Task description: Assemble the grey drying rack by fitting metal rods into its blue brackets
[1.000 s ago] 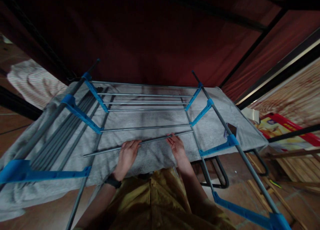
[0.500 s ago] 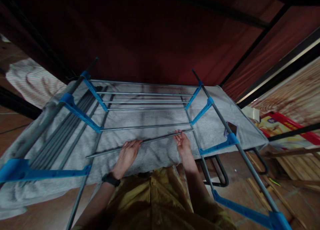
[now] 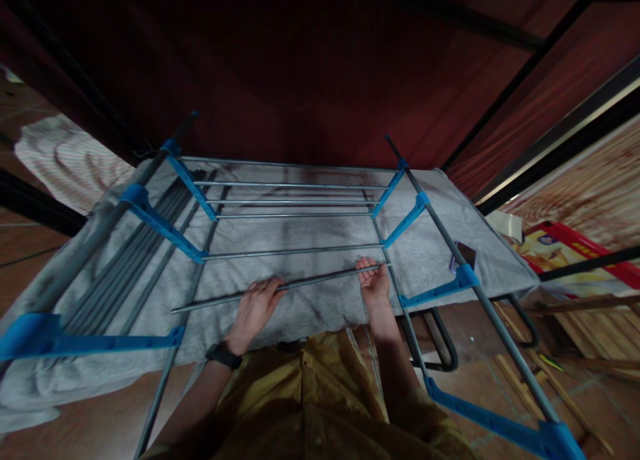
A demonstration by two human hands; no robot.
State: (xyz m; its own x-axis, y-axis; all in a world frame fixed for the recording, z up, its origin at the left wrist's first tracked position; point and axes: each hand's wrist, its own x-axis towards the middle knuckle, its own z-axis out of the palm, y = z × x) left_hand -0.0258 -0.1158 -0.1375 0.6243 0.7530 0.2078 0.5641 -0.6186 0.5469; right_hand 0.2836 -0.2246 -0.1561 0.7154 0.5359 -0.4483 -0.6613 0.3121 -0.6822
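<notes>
Right hand (image 3: pixel 374 287) moved rightward along rod (image 3: pixel 320 279); left hand (image 3: pixel 257 308) grasping.

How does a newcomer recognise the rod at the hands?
Find the blue-jointed rack over the grey cloth. Between its sides are the left hand and right hand. That rod slants, its left end loose, unlike the crossbars beyond, seated in blue brackets.
</notes>
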